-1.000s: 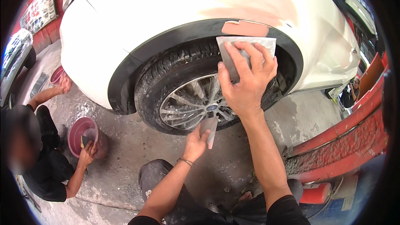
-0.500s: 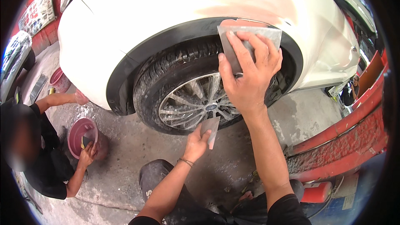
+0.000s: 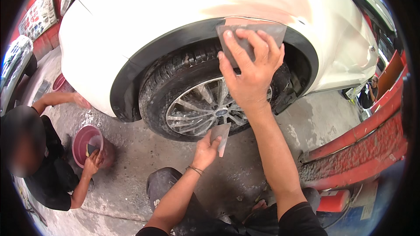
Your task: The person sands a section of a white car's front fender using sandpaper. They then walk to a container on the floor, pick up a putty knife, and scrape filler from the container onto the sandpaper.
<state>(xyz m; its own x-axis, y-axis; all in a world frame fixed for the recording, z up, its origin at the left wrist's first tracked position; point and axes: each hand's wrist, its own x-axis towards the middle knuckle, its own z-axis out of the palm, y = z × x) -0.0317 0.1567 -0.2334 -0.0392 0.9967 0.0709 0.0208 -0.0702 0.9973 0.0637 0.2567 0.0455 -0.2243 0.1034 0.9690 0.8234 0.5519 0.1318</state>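
My right hand [image 3: 253, 63] presses a wide grey putty spreader [image 3: 276, 30] against the top of the black wheel-arch trim [image 3: 188, 35] of a white car [image 3: 153, 0]. Pink filler [image 3: 251, 20] shows along the spreader's upper edge, and a broader pinkish patch [image 3: 271, 6] covers the fender above. Lower down, before the wheel rim [image 3: 214, 109], my left hand [image 3: 204, 152] grips a smaller grey plate [image 3: 222, 132] between thumb and fingers. A little pink filler sits on that plate's lower corner.
At left a co-worker in black [image 3: 48, 166] rests one hand on the bumper and holds a dark and yellow pad over a pink bucket [image 3: 81, 144]. A second bucket [image 3: 61, 84] stands behind. A curved red metal piece [image 3: 350, 135] rises on my right.
My right hand and its spreader have shifted slightly left and down along the wheel arch. My left hand with the plate stays nearly in place.
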